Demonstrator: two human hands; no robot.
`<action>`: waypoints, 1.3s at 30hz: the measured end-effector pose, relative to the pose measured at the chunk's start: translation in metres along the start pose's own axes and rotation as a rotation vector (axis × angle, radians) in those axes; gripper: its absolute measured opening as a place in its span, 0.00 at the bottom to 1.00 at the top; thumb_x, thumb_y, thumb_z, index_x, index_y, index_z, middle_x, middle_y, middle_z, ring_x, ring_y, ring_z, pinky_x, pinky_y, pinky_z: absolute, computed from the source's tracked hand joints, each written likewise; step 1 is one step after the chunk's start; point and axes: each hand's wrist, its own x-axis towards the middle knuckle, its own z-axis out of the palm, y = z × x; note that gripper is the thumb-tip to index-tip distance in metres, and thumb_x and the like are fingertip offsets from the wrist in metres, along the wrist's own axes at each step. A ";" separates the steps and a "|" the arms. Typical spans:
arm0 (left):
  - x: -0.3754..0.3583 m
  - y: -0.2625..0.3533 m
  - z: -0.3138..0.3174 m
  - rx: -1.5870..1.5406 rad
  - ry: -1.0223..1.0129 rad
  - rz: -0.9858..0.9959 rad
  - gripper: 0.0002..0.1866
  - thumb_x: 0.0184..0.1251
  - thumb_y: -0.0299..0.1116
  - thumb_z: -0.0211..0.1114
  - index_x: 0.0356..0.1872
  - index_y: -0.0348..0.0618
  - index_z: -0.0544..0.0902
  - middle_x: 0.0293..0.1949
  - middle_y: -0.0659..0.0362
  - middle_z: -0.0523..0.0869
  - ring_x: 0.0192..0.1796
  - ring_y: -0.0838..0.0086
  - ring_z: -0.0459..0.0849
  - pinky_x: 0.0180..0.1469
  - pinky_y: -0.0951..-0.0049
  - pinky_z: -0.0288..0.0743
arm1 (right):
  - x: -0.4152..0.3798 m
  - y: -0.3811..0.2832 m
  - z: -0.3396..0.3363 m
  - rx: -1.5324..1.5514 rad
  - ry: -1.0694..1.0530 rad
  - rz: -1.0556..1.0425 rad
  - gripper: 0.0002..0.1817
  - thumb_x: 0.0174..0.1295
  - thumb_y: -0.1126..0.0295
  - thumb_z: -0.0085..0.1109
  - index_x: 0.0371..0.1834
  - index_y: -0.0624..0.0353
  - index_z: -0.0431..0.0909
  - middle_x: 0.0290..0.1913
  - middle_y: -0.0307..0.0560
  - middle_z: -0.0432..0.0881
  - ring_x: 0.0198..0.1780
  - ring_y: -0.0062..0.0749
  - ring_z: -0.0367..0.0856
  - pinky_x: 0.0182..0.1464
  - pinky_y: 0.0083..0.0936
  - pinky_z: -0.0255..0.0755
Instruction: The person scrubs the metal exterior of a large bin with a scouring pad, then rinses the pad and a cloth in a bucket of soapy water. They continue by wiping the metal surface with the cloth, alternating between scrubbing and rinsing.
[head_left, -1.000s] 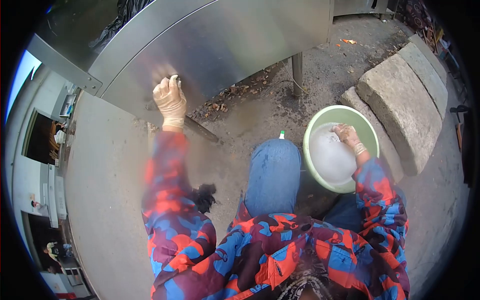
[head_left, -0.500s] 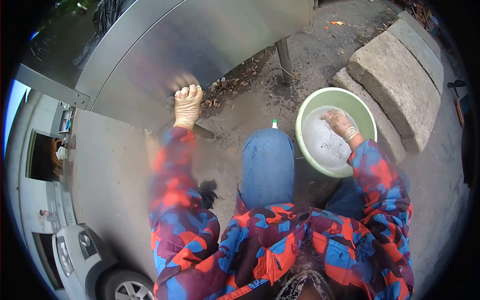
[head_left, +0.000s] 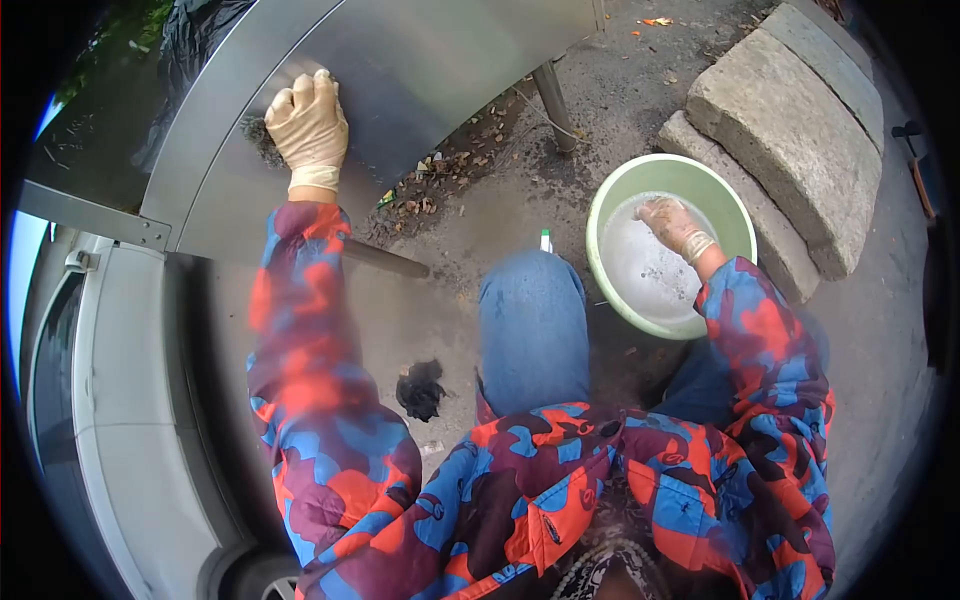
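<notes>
1. Your left hand [head_left: 308, 125] is gloved and pressed flat-knuckled against the steel panel [head_left: 420, 60] at the far left. The fingers are curled closed over a dark scouring pad [head_left: 262, 138], of which only a tuft shows at the left edge of the glove.
2. Your right hand [head_left: 672, 226] sits inside the green basin [head_left: 612, 200] at the right, on the ground beside your knee [head_left: 530, 300]. Its fingers are bent down into the cloudy water; I cannot tell whether they grip anything.
3. Risk: the panel slopes and looks slick. In my judgement a hard stroke could let the pad slide out from under the fingers and drop into the leaf litter [head_left: 440, 180] below.
4. Risk: you are reaching far left while leaning on the basin rim side. A shift of weight could tip the basin and spill it over the concrete.
5. Risk: the panel's lower edge lies near your left wrist; a long downward stroke may catch the sleeve [head_left: 300, 330].
</notes>
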 end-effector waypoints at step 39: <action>-0.092 0.060 0.026 -0.188 -0.393 0.372 0.12 0.54 0.31 0.56 0.41 0.48 0.77 0.41 0.61 0.76 0.46 0.67 0.75 0.49 0.64 0.68 | -0.072 -0.083 -0.093 -0.023 0.319 -0.191 0.17 0.67 0.60 0.50 0.40 0.64 0.80 0.41 0.57 0.80 0.46 0.52 0.77 0.51 0.38 0.69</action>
